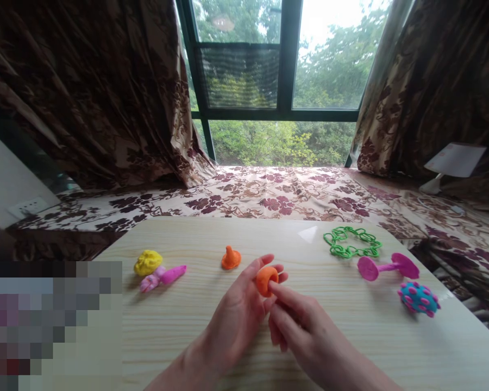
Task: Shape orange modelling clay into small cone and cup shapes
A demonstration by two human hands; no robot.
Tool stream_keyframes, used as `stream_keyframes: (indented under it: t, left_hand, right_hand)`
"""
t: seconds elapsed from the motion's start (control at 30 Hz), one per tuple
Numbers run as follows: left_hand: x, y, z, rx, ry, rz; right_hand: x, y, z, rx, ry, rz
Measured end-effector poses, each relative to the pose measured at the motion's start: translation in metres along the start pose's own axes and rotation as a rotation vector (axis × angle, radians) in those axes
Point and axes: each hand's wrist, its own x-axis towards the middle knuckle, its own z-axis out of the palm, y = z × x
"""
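Observation:
A hollowed lump of orange modelling clay (264,282) rests against the fingers of my left hand (240,309), which cups it from the left and behind. The index finger of my right hand (301,323) reaches into the hollow at its rim; the other right fingers are curled below. Whether my right thumb touches the clay is hard to see. Beyond my left hand, a small orange clay piece (230,258) with a pointed top stands on the table.
The pale wooden table (179,331) carries a yellow clay lump (148,263) beside pink clay pieces (163,277) at left. On the right are a green clay chain (352,242), a magenta dumbbell shape (388,267) and a blue lump with pink dots (419,298). A lamp (455,160) stands behind.

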Motion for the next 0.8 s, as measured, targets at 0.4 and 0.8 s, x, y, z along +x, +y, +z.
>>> stream_keyframes:
  t: [0.4, 0.8]
  left_hand:
    - [0.009, 0.001, -0.013, -0.102, 0.031, -0.04]
    - [0.006, -0.006, -0.011, -0.093, 0.019, -0.09]
  right_hand:
    - [-0.005, -0.002, -0.001, -0.255, 0.132, -0.189]
    - [-0.005, 0.009, 0.002, -0.73, -0.008, -0.183]
